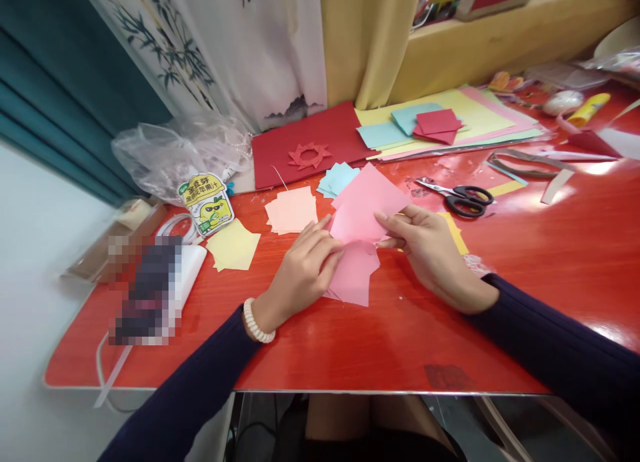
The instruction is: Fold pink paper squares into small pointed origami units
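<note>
Through my left hand [305,265] and right hand [430,249], I pinch a pink sheet [370,199] over pink papers [356,275].

Bright overall, glare on red tabletop [540,262], edges stretched, right side soft

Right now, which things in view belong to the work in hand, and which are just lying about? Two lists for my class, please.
In use:
pink sheet, held by the right hand, touched by the left hand
pink pile at its near edge, probably

Apparently lying about:
scissors
yellow pile
peach pile
folded red ring
clear plastic bag
</note>
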Motion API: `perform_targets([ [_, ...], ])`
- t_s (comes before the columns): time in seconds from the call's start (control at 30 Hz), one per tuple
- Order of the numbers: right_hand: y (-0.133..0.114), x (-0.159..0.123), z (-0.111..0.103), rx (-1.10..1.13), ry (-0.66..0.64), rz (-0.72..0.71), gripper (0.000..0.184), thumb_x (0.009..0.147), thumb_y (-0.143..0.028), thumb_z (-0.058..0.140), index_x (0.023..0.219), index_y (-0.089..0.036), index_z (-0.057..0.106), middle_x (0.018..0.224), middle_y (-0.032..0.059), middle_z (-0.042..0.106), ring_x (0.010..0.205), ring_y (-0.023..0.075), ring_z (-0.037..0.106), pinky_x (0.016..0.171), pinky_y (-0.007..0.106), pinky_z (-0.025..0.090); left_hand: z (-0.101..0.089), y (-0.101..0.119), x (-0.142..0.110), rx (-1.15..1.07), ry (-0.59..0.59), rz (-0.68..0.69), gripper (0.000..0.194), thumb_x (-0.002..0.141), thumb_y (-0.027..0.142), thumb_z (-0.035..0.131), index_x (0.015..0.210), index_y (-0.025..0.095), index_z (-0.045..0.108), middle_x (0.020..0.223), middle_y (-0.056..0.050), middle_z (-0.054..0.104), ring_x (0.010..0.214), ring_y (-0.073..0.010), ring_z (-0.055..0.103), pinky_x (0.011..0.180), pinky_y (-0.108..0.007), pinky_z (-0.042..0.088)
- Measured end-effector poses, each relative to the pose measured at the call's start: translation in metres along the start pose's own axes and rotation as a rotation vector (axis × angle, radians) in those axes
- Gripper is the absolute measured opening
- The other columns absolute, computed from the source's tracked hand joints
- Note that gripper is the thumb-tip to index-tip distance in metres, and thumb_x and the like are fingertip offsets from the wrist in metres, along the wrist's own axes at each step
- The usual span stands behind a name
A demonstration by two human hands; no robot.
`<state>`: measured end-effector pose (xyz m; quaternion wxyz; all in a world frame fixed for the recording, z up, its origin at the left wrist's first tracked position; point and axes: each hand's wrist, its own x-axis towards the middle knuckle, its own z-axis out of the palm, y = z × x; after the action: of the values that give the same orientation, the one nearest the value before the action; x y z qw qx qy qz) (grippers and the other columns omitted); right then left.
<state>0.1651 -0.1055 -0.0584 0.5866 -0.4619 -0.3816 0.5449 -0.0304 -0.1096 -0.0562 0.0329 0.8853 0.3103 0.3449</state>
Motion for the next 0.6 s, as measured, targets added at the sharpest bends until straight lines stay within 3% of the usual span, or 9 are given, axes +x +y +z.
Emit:
perform_targets([
  [0.23, 0.001, 0.001, -0.002, -0.024, -0.023, -0.041, 0.022, 0.07, -0.03, 0.075, 0.066, -0.018, 0.056, 0.063, -0.005, 0.049, 0.054, 0.0068, 0.052, 0.049, 0.019, 0.05, 0.0, 0.001, -0.001, 0.062, -0.012, 0.12, 0.012, 0.087, 0.01, 0.051, 0.098, 0.013, 0.056, 0.097, -0.009, 0.063, 0.118, -0.0231, 0.051, 0.095, -0.043, 0.05],
  [0.33, 0.0, 0.002, -0.003, -0.06, -0.067, -0.026, 0.019, 0.071, -0.033, 0.074, 0.074, -0.017, 0.063, 0.07, -0.0026, 0.056, 0.054, 0.0074, 0.053, 0.047, 0.02, 0.05, -0.003, 0.002, 0.002, 0.002, -0.007, 0.1, 0.01, 0.088, 0.011, 0.051, 0.095, 0.014, 0.057, 0.095, -0.008, 0.064, 0.116, -0.0218, 0.053, 0.096, -0.041, 0.05],
  [0.47, -0.005, 0.002, -0.005, -0.183, -0.062, -0.05, 0.018, 0.077, -0.034, 0.068, 0.075, -0.017, 0.063, 0.071, -0.0013, 0.059, 0.052, 0.0082, 0.055, 0.044, 0.021, 0.046, -0.011, -0.001, 0.008, -0.201, 0.101, -0.099, 0.005, 0.088, 0.021, 0.055, 0.089, 0.019, 0.06, 0.094, -0.004, 0.065, 0.109, -0.0186, 0.058, 0.093, -0.038, 0.05],
  [0.6, -0.009, 0.002, -0.003, -0.294, -0.076, -0.089, 0.026, 0.076, -0.035, 0.068, 0.062, -0.018, 0.056, 0.058, -0.0037, 0.054, 0.045, 0.009, 0.055, 0.041, 0.021, 0.044, -0.011, -0.01, 0.008, -0.509, 0.265, -0.473, 0.014, 0.088, 0.034, 0.056, 0.094, 0.022, 0.061, 0.114, -0.004, 0.061, 0.113, -0.0184, 0.056, 0.099, -0.039, 0.046],
])
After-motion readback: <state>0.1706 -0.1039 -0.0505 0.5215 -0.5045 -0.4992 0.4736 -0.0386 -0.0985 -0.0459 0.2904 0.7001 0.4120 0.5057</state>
